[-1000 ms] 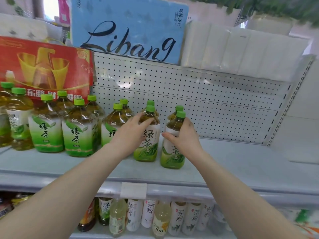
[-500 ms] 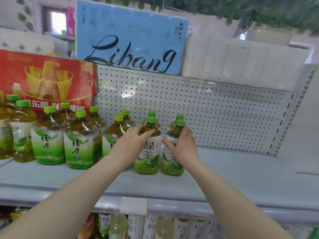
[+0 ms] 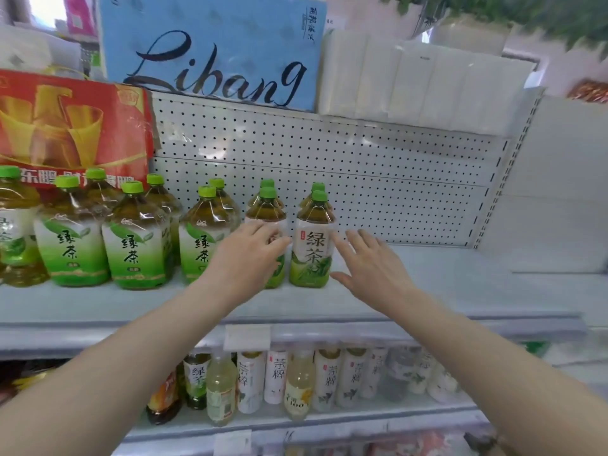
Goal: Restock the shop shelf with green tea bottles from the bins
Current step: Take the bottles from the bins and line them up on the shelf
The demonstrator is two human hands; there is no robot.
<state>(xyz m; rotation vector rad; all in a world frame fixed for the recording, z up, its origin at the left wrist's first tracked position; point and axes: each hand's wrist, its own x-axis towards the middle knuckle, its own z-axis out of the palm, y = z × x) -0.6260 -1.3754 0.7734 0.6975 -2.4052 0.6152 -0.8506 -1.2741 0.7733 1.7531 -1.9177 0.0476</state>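
The right hand (image 3: 371,268) has let go of the right bottle (image 3: 312,245) and drawn back.
Its fingers are spread wide, just beside the label; the left hand (image 3: 250,255) lays loose, straight fingers across the left bottle (image 3: 267,210). Both bottles stand upright toward the front edge of the shelf (image 3: 427,284).

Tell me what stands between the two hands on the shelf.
One slim green tea bottle, upright on the shelf, stands between the left hand and the right hand, as the head view shows.
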